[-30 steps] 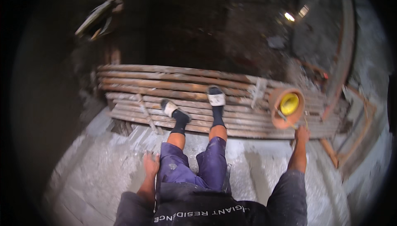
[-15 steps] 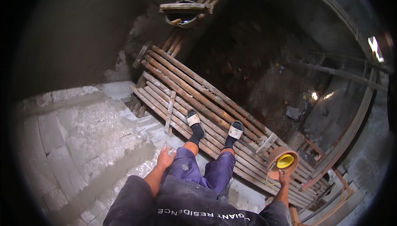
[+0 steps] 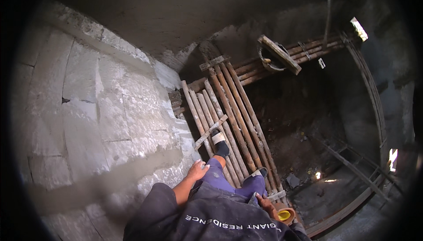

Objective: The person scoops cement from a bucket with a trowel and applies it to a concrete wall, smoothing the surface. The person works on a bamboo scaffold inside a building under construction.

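Note:
My left hand (image 3: 198, 169) hangs beside my left thigh, near the grey block wall. Its fingers are loosely bent and apart, with nothing seen in them. By my right thigh is my right hand (image 3: 267, 206), its fingers stretched toward the purple shorts (image 3: 214, 170). Just beyond its wrist stands a brown bucket (image 3: 296, 215) with a yellow container (image 3: 284, 215) inside, partly covered by my arm. My sandalled feet rest on a platform of rusty, mortar-smeared poles (image 3: 235, 116), the left foot ahead of the right.
A wall of pale blocks (image 3: 110, 109) runs along the left. At the platform's far end, a bucket (image 3: 269, 64) with a wooden board (image 3: 282, 55) across it sits on more poles. To the right the platform drops off to a dark floor (image 3: 286, 126) with rubble. A ladder (image 3: 352, 166) leans there.
The view has swung right. My right hand has come away from the brown bucket to my thigh. My left foot has stepped forward along the poles; my left hand stays by my thigh.

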A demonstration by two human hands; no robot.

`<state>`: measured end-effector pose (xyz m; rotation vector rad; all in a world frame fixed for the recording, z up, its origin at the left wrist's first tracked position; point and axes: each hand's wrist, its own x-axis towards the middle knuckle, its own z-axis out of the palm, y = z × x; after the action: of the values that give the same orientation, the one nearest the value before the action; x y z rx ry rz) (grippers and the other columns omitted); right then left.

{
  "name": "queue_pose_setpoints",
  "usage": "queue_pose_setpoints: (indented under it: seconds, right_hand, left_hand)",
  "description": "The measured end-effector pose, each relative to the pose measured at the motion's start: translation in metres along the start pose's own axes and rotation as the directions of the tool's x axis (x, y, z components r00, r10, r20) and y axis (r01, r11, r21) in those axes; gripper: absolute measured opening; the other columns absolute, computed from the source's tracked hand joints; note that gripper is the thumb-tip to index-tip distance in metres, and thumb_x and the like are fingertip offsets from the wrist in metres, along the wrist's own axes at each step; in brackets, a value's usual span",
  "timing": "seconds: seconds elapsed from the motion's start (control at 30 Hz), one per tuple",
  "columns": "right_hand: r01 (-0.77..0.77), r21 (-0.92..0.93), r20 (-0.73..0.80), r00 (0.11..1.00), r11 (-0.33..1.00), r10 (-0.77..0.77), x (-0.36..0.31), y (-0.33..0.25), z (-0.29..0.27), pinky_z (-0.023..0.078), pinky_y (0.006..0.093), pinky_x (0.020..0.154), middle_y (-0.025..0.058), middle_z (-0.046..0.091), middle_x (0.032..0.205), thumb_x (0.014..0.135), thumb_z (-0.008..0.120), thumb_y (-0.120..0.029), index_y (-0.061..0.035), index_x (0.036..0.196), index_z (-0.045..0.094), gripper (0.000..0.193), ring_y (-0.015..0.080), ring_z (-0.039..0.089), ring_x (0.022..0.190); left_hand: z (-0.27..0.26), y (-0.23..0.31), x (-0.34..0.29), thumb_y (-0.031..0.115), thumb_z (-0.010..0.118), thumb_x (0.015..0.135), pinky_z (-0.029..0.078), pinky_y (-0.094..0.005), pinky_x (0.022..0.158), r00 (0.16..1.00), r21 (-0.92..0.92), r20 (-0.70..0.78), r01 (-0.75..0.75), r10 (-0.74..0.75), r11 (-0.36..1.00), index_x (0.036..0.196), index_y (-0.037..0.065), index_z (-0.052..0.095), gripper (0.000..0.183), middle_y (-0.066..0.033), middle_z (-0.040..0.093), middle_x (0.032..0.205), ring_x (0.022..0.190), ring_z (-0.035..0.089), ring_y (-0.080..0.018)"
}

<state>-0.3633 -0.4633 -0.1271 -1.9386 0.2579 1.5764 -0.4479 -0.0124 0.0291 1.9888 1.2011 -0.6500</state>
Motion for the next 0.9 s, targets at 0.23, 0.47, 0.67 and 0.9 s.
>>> queue_pose_setpoints:
  seconds: [0.23, 0.47, 0.67, 0.9]
  right_hand:
    - [0.143, -0.453, -0.060, 0.980, 0.880, -0.191, -0.043, -0.273, 0.015, 0.033, 0.0389, 0.101, 0.0316, 0.048, 0.121, 0.083, 0.049, -0.054, 0.0094, 0.123, 0.044, 0.075, 0.0371, 0.044, 0.119]
    - [0.358, -0.439, -0.146, 0.876, 0.824, -0.459, 0.011, -0.423, 0.009, 0.047, 0.0337, 0.070, 0.0106, 0.063, 0.073, 0.086, 0.053, -0.040, 0.0049, 0.101, 0.059, 0.048, 0.0198, 0.059, 0.072]
    - [0.319, -0.511, -0.365, 0.760, 0.798, -0.538, 0.064, -0.582, -0.012, 0.043, 0.0385, 0.088, 0.0258, 0.058, 0.108, 0.083, 0.054, -0.048, 0.0047, 0.115, 0.052, 0.062, 0.0346, 0.056, 0.105]
    - [0.162, -0.581, -0.537, 0.660, 0.798, -0.525, 0.272, -0.722, -0.067, 0.038, 0.0418, 0.095, 0.0265, 0.050, 0.120, 0.083, 0.051, -0.048, 0.0009, 0.126, 0.042, 0.066, 0.0369, 0.048, 0.115]
  left_hand:
    - [-0.127, -0.097, 0.060, 0.039, 0.057, 0.084, 0.031, -0.0408, 0.102, 0.931, -0.287, -0.348, 0.005, -0.109, 0.958, 0.108, -0.001, 0.056, 0.046, -0.0279, 0.043, 0.127, 0.121, 0.039, -0.0385]
    - [-0.261, -0.111, 0.081, 0.026, 0.057, 0.086, 0.029, -0.0395, 0.102, 0.638, -0.380, -0.730, -0.081, -0.246, 0.921, 0.118, -0.002, 0.050, 0.043, -0.0260, 0.043, 0.128, 0.121, 0.039, -0.0371]
    - [-0.356, -0.079, 0.072, 0.019, 0.060, 0.085, 0.031, -0.0477, 0.101, 0.248, 0.081, -0.968, 0.175, 0.035, 0.981, 0.117, 0.000, 0.051, 0.039, -0.0262, 0.039, 0.130, 0.124, 0.034, -0.0409]
    - [-0.374, -0.109, 0.143, 0.040, 0.053, 0.088, 0.023, -0.0554, 0.101, 0.153, 0.309, -0.951, 0.544, 0.270, 0.780, 0.131, 0.007, 0.042, 0.056, -0.0224, 0.032, 0.139, 0.123, 0.034, -0.0425]
